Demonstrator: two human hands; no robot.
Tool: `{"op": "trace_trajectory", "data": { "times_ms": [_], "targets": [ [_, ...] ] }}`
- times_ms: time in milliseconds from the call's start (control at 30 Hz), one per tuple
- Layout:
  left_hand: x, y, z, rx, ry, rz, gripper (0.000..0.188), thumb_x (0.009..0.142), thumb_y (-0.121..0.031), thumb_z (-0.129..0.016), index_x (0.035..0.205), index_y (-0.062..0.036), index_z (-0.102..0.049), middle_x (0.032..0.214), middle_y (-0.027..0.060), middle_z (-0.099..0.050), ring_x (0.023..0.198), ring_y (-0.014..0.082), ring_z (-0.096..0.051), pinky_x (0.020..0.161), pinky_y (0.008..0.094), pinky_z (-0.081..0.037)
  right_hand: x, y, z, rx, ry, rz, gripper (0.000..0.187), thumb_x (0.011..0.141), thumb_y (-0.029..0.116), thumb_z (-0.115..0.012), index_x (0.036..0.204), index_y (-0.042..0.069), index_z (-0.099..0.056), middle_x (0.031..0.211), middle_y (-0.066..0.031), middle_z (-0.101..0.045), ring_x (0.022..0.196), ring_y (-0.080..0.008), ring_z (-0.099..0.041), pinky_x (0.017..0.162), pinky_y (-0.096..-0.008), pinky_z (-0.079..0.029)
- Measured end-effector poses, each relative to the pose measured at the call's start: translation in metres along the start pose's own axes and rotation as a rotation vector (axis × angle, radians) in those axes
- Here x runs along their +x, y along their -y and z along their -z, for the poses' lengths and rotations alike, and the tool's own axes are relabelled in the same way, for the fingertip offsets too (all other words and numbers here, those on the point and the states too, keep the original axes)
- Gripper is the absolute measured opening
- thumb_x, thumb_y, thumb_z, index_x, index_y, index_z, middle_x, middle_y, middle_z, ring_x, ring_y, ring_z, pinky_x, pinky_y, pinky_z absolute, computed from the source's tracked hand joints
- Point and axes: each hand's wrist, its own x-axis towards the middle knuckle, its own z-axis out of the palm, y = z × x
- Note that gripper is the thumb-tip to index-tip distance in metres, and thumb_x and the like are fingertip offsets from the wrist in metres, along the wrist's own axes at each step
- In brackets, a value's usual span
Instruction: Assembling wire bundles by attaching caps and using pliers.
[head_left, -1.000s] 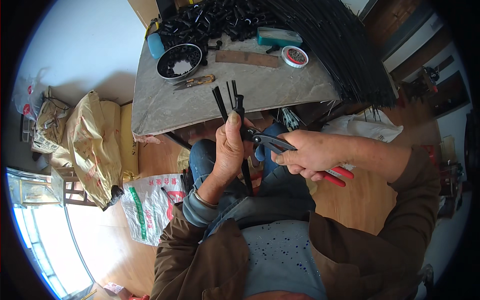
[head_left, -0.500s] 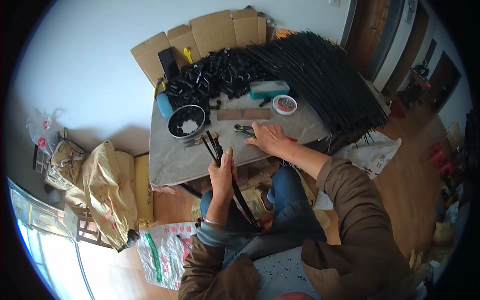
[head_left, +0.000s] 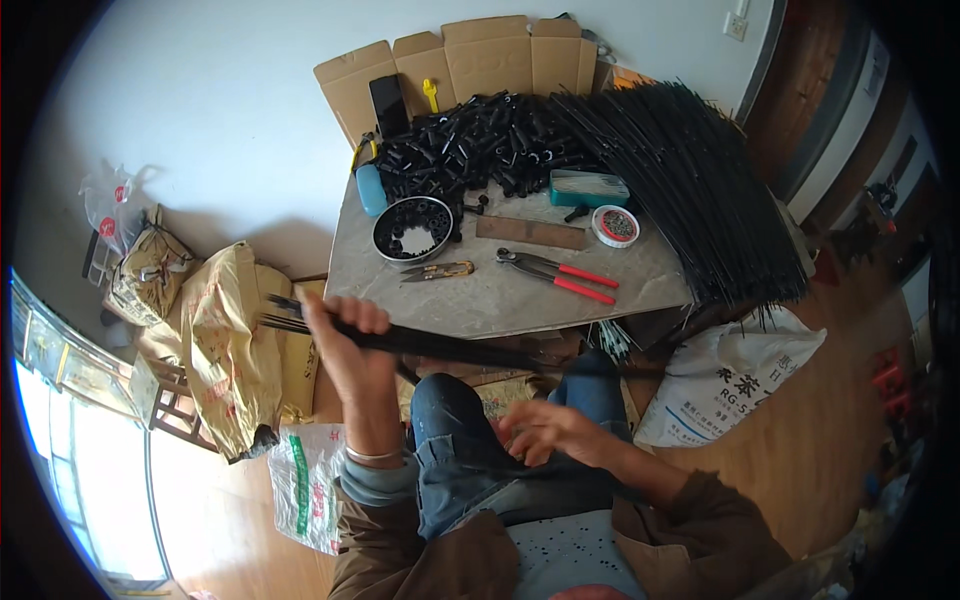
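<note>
My left hand (head_left: pixel 350 345) is closed around a small bundle of thin black rods (head_left: pixel 455 347), held nearly level over my lap in front of the table's near edge. Its far right end is smeared by motion. Above my thighs hovers my right hand (head_left: pixel 555 435), fingers apart and slightly curled, with nothing seen in them. Red-handled pincers (head_left: pixel 560 277) rest on the grey tabletop (head_left: pixel 470 310). To their left lie small thread snips (head_left: pixel 438 271). Behind these tools is a flat brown bar (head_left: pixel 530 232).
A bowl (head_left: pixel 378 245) of small black rings, a blue case (head_left: pixel 371 190), a teal box (head_left: pixel 590 190) and a round dish (head_left: pixel 614 227) of metal bits stand on the table. Black tubular parts (head_left: pixel 480 145) and long black rods (head_left: pixel 690 190) are heaped behind. Sacks (head_left: pixel 730 390) flank the table.
My right hand has left the pincers on the table and drawn back over my lap. My left hand has moved left, and its rods have swung from steep to nearly level.
</note>
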Motion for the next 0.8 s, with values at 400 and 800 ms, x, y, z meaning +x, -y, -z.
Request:
{"op": "trace_trajectory", "data": {
  "times_ms": [400, 800],
  "targets": [
    [-0.127, 0.140, 0.029, 0.841, 0.583, 0.422, 0.065, 0.089, -0.058, -0.052, 0.118, -0.0006, -0.057, 0.115, 0.0157, -0.057, 0.102, 0.0252, -0.057, 0.087, 0.0349, -0.046, -0.029, 0.027, 0.055, -0.486, -0.943, 0.283, 0.019, 0.085, 0.023, -0.066, 0.080, 0.005, -0.061, 0.072, -0.0044, -0.060, 0.062, -0.0167, -0.061, 0.055, -0.0315, -0.050],
    [-0.085, 0.095, 0.027, 1.156, 0.452, -0.095, 0.021, 0.093, -0.015, -0.057, 0.106, 0.0002, -0.066, 0.089, 0.0039, -0.056, 0.084, 0.0111, -0.053, 0.076, 0.0240, -0.042, 0.050, -0.014, 0.013, -1.024, -0.571, 0.192, 0.032, 0.082, 0.031, -0.072, 0.088, 0.004, -0.056, 0.074, -0.0083, -0.063, 0.068, -0.0247, -0.064, 0.062, -0.0358, -0.049]
  ]
}}
